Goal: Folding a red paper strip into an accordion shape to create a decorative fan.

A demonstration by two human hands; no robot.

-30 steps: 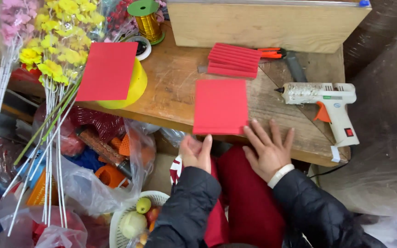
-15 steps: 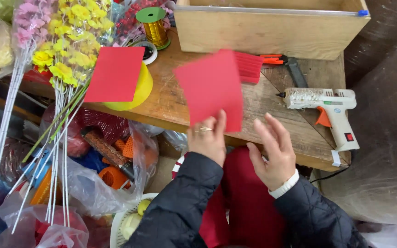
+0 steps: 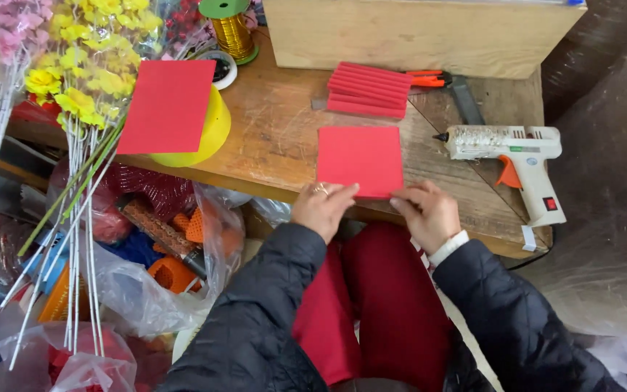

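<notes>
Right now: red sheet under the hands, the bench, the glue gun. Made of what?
Red sheet: likely paper or thin card, matte, flat, crisp edges; both the left hand and right hand press its near edge. Bench: bare wood, visible grain, scuffed. Glue gun: white plastic, orange trigger, dark nozzle, possibly metal.

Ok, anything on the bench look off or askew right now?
One thing: a red sheet lies tilted on the yellow roll, overhanging the table edge. The hands hold another sheet flat.
</notes>
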